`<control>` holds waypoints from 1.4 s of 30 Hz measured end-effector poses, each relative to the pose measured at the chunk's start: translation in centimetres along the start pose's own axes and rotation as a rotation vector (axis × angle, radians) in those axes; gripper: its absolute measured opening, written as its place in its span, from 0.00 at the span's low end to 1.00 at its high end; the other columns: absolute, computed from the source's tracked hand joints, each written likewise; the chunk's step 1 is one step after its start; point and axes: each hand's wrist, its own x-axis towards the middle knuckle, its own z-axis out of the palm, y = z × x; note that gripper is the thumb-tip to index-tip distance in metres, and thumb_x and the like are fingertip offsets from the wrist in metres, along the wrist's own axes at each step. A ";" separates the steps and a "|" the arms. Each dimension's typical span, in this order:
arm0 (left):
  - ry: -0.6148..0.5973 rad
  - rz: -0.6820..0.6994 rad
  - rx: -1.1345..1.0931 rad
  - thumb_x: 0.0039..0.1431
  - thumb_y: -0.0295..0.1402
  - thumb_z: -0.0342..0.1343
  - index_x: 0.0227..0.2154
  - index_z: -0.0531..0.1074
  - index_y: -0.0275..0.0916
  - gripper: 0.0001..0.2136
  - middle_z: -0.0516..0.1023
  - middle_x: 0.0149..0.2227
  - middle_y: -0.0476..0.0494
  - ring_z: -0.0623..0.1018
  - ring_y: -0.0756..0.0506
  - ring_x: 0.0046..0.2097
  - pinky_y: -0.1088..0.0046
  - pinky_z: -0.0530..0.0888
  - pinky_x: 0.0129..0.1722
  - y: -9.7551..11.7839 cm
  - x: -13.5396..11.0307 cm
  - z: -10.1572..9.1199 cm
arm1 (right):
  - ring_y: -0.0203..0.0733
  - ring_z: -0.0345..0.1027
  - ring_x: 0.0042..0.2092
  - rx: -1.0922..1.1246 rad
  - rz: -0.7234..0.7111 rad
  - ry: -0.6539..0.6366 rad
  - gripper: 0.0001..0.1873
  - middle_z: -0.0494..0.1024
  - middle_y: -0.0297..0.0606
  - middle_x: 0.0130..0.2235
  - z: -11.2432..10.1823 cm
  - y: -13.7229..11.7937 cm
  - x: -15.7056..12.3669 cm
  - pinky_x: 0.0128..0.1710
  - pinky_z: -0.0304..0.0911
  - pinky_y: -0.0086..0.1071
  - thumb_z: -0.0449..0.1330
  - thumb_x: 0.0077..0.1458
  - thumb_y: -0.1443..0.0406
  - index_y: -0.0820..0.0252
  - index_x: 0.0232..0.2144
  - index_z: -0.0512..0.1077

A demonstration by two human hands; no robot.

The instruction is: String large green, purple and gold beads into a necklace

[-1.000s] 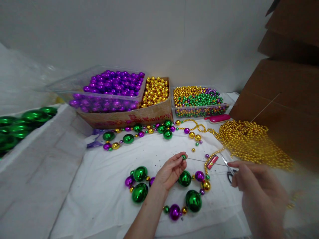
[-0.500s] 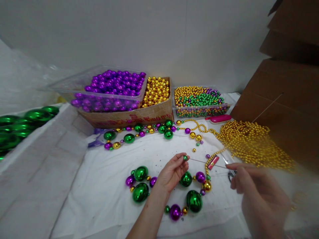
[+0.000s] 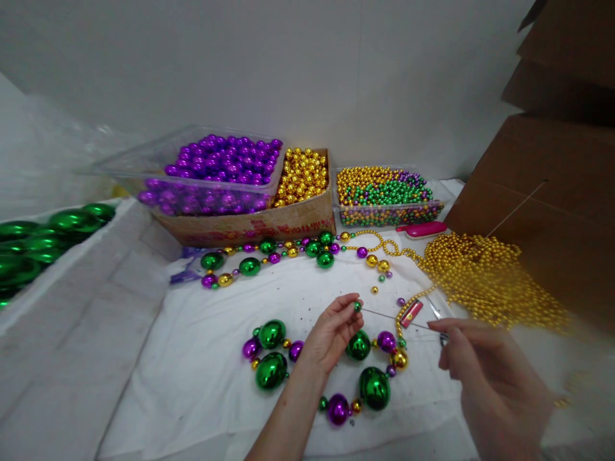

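Between the thumb and fingertips of my left hand [image 3: 334, 326] is a small green bead [image 3: 357, 307]. My right hand [image 3: 490, 371], partly blurred, pinches the far end of a long thin needle [image 3: 379, 313], which reaches across to the green bead. Whether its tip is inside the bead is too small to tell. Below my left wrist lies a strand of large green [image 3: 375, 388], purple [image 3: 338, 409] and gold beads, partly hidden by the forearm. A string of small gold beads [image 3: 399, 323] joins its right side.
A clear tub of purple beads [image 3: 221, 163], a cardboard box of gold beads [image 3: 303, 176] and a tray of mixed small beads [image 3: 384, 192] line the back. Gold bead strings [image 3: 480, 262] pile up at right, near scissors [image 3: 434, 307], a red lighter [image 3: 412, 314] and a pink-handled tool [image 3: 425, 228].
My right hand has shifted slightly left, shortening the visible gap to my left hand along the needle. My left hand has barely moved.
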 end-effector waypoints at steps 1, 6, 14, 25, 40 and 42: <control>0.000 0.003 -0.005 0.49 0.22 0.63 0.40 0.75 0.33 0.13 0.76 0.36 0.45 0.76 0.52 0.33 0.77 0.75 0.36 0.0 0.0 0.0 | 0.35 0.69 0.31 -0.028 -0.039 -0.008 0.03 0.77 0.39 0.34 0.0 -0.1 -0.1 0.23 0.62 0.26 0.58 0.56 0.69 0.60 0.30 0.71; 0.010 -0.002 -0.070 0.49 0.19 0.61 0.45 0.71 0.35 0.19 0.75 0.36 0.45 0.75 0.53 0.33 0.78 0.75 0.34 0.0 -0.2 0.4 | 0.34 0.72 0.35 -0.193 -0.301 -0.188 0.06 0.78 0.36 0.36 0.2 -0.6 -0.6 0.31 0.66 0.25 0.57 0.55 0.73 0.58 0.32 0.70; -0.074 -0.075 -0.283 0.51 0.22 0.61 0.32 0.73 0.32 0.05 0.75 0.33 0.46 0.72 0.56 0.29 0.84 0.72 0.30 -0.6 -0.4 2.5 | 0.37 0.71 0.39 -0.015 -0.202 -0.169 0.07 0.76 0.37 0.37 4.5 2.6 -1.5 0.37 0.66 0.28 0.54 0.58 0.71 0.58 0.35 0.71; -0.075 0.450 0.514 0.49 0.31 0.63 0.25 0.74 0.35 0.05 0.78 0.35 0.45 0.68 0.55 0.26 0.80 0.64 0.25 4.1 1.0 7.6 | 0.43 0.64 0.51 -0.037 0.006 -0.474 0.14 0.74 0.37 0.48 3.7 3.6 5.2 0.49 0.59 0.37 0.55 0.59 0.58 0.52 0.45 0.74; -0.052 0.348 0.267 0.47 0.32 0.65 0.28 0.75 0.35 0.07 0.77 0.34 0.46 0.68 0.55 0.27 0.79 0.64 0.26 2.5 0.9 8.0 | 0.28 0.55 0.20 0.456 0.516 -0.308 0.14 0.66 0.29 0.21 4.0 5.4 4.1 0.18 0.49 0.24 0.65 0.48 0.56 0.61 0.28 0.71; -0.059 0.300 0.208 0.47 0.32 0.65 0.28 0.74 0.36 0.07 0.76 0.35 0.47 0.69 0.55 0.27 0.80 0.64 0.26 2.1 0.9 7.5 | 0.28 0.55 0.20 0.469 0.521 -0.284 0.14 0.67 0.29 0.22 4.0 5.5 3.8 0.19 0.49 0.25 0.67 0.46 0.57 0.62 0.28 0.72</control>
